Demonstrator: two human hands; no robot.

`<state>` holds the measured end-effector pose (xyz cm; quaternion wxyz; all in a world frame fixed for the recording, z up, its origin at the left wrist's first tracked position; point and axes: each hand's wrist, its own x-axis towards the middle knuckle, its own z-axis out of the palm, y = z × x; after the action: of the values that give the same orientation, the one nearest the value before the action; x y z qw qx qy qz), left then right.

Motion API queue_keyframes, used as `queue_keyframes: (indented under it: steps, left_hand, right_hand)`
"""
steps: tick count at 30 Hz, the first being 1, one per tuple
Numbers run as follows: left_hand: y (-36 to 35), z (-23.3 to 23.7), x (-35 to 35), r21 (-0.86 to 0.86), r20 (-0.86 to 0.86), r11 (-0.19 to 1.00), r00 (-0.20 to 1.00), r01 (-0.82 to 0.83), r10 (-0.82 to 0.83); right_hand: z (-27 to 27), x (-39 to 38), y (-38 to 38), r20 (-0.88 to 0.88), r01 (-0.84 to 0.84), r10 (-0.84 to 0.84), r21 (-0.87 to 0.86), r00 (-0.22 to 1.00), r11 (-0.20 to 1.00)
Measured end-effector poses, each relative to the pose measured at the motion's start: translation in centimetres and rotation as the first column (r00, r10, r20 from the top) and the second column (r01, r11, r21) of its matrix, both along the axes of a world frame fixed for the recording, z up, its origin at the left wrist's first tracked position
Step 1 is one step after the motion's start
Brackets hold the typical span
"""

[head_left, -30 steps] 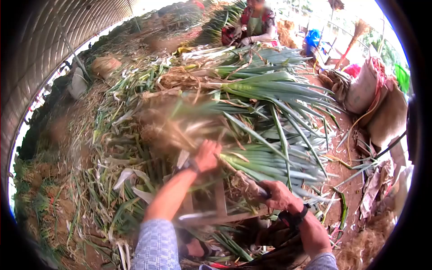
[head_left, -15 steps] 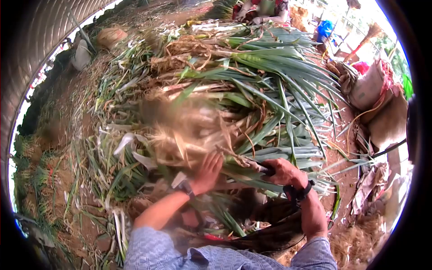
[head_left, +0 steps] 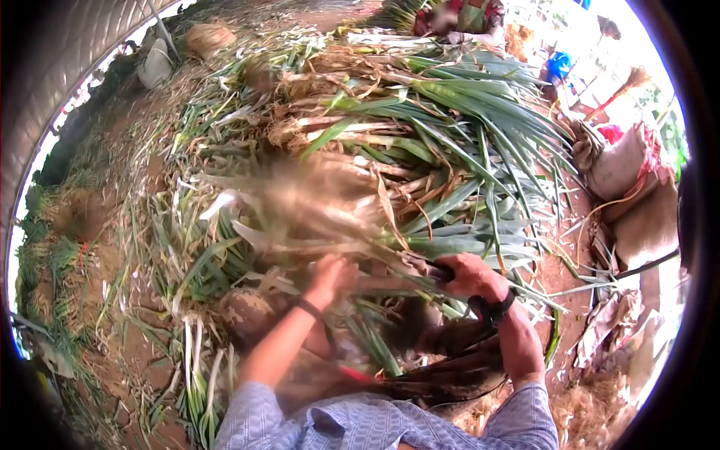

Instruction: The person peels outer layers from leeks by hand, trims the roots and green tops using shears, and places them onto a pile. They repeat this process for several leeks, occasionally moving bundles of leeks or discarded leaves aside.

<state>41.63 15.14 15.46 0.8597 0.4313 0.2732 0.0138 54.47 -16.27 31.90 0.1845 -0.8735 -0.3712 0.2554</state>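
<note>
A wide heap of long green onions point(head_left: 472, 112) lies in front of me, pale stalks to the left and green leaves fanning right. My right hand point(head_left: 472, 276) is wrapped round the black handle of a dark-handled tool point(head_left: 439, 271), whose thin brownish front part points up and left over the near onions. At the near edge of the heap, my left hand point(head_left: 330, 276) has its fingers curled in beside pale stalks. It is slightly smeared, and I cannot tell what it holds. A blurred patch hides the middle of the stalks.
Peeled-looking onions point(head_left: 196, 375) lie on the ground at my left among leaf scraps. Sacks point(head_left: 619, 172) stand at the right. Another person point(head_left: 472, 22) sits beyond the heap. A tan bundle point(head_left: 210, 39) is at the far left, and dry fibrous scraps point(head_left: 592, 412) lie near right.
My left hand has gone from fingers stretched over the stalks to fingers curled, a little lower and left. My right hand has shifted slightly up with the tool. The camera view has shifted somewhat.
</note>
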Motion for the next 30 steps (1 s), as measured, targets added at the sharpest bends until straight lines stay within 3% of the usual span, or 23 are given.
queue_keyframes:
  steps: [3,4,7,11,14,17,18,19,22,24,26,27,29,30]
  left_hand:
    - [-0.5,-2.9,1.9,-0.123,0.027,0.983,0.990,-0.134,0.138]
    - [-0.9,-3.7,2.4,-0.035,0.048,0.973,0.972,-0.229,0.230]
    - [-0.5,-3.8,3.6,-0.199,-0.032,0.900,0.921,-0.387,0.388]
    - [0.9,-3.6,4.3,-0.195,0.162,0.929,0.924,-0.315,0.348]
    - [1.2,-1.4,5.0,-0.197,0.162,0.920,0.914,-0.338,0.371]
    - [3.3,-0.7,5.1,-0.180,0.343,0.979,0.926,-0.099,0.156]
    - [2.5,-0.2,5.4,-0.306,0.299,0.945,0.931,-0.114,0.209]
    - [3.5,-0.2,6.1,-0.277,0.410,0.960,0.899,-0.037,0.153]
    - [2.9,1.1,6.4,-0.230,0.370,0.973,0.927,0.023,0.065]
    - [2.8,-1.6,8.0,-0.207,0.331,0.972,0.943,0.111,-0.037]
    - [2.2,-0.3,7.1,-0.133,0.211,0.981,0.971,0.139,-0.109]
    - [2.3,-2.6,7.7,-0.108,0.151,0.985,0.982,0.132,-0.115]
    - [2.3,-4.1,7.9,-0.079,0.165,0.989,0.980,0.123,-0.109]
    - [2.1,-4.4,7.7,-0.086,0.143,0.990,0.985,0.113,-0.100]
  right_hand:
    - [-1.8,0.1,0.3,0.035,-0.117,0.117,0.007,0.993,0.993]
    - [-1.3,-0.2,0.7,0.008,-0.139,0.140,-0.107,0.990,0.985]
    - [-0.1,-1.3,1.2,-0.013,-0.068,0.068,0.041,0.998,0.997]
    - [0.3,-1.0,0.7,-0.059,0.060,-0.053,0.114,0.997,0.992]
    - [3.1,-1.8,0.1,-0.052,0.090,-0.089,0.026,0.995,0.996]
    - [4.3,-1.7,-2.1,-0.058,0.076,-0.078,-0.037,0.995,0.996]
    - [5.0,-1.9,-2.8,-0.040,0.064,-0.067,-0.077,0.997,0.995]
    - [5.7,-2.2,-3.3,-0.023,0.052,-0.056,-0.118,0.998,0.992]
    - [8.3,-4.4,-4.0,-0.024,0.086,-0.092,-0.187,0.995,0.979]
    - [9.0,-4.8,-4.0,-0.037,0.077,-0.086,-0.207,0.996,0.975]
    - [5.6,-4.5,-4.6,0.040,0.058,-0.053,-0.150,0.998,0.987]
    - [4.5,-4.3,-4.5,0.060,0.041,-0.035,-0.098,0.998,0.994]
    - [4.0,-4.8,-2.9,0.105,0.043,-0.027,-0.155,0.994,0.987]
    - [2.3,-4.4,-2.8,0.129,0.063,-0.052,-0.087,0.990,0.994]
